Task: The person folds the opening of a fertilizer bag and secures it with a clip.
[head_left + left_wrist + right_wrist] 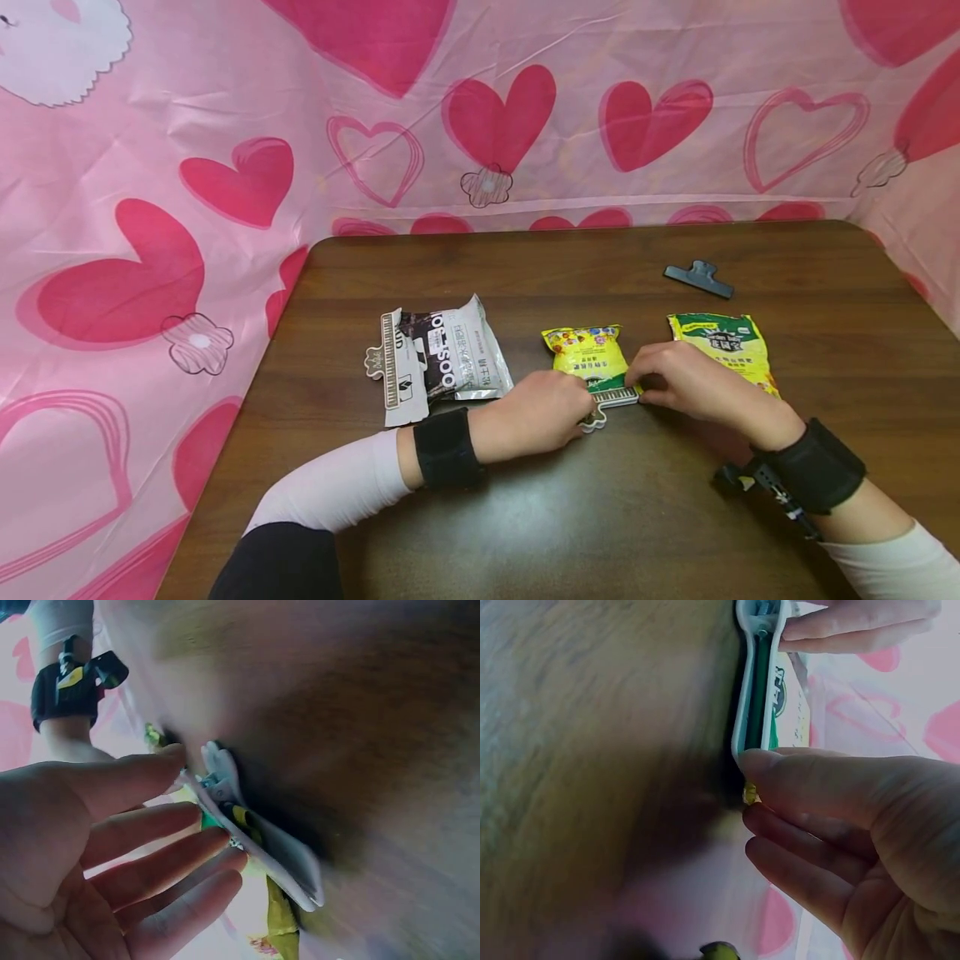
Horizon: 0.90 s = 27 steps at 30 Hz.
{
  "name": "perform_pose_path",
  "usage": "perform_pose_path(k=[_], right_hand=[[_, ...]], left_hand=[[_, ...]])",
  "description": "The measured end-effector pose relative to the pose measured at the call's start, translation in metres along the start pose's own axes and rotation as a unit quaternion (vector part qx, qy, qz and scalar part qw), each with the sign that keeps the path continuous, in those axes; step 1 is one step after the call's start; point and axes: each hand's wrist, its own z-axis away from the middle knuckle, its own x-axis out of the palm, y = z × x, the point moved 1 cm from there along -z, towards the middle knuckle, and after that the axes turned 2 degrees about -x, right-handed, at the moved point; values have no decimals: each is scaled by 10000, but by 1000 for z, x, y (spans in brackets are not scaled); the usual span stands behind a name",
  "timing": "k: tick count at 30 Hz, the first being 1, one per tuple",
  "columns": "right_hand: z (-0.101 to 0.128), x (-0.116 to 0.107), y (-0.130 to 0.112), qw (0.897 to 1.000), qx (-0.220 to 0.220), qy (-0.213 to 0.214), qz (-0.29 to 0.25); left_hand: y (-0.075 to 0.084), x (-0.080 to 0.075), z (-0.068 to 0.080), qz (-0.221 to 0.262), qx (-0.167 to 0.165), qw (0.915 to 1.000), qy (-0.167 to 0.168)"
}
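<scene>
A small yellow and green packet lies in the middle, with a white clip with piano-key print along its near edge. In the right wrist view, the green edge of the packet shows between the clip's two jaws. My left hand is at the clip's handle end; in the left wrist view its fingers are extended alongside the clip. My right hand pinches the packet's corner at the other end of the clip, with the thumb against the clip's tip.
To the left lies a brown and white packet with another piano-key clip on its folded edge. A second yellow and green packet lies partly behind my right hand. Farther back is a dark grey clip on the wooden table.
</scene>
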Motion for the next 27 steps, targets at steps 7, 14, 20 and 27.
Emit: perform_pose_path(k=[7, 14, 20, 27], right_hand=[[7, -10, 3, 9991, -165, 397, -16], [22, -27, 16, 9881, -400, 1431, 388], [43, -52, 40, 9809, 747, 1727, 492], [67, -69, 76, 9616, 2219, 1611, -90]], left_hand=[[0, -10, -8, 616, 203, 9973, 351], [3, -25, -29, 1492, 318, 9873, 452], [12, -31, -55, 1529, 238, 9874, 343], [25, -25, -88, 2097, -234, 9772, 232]])
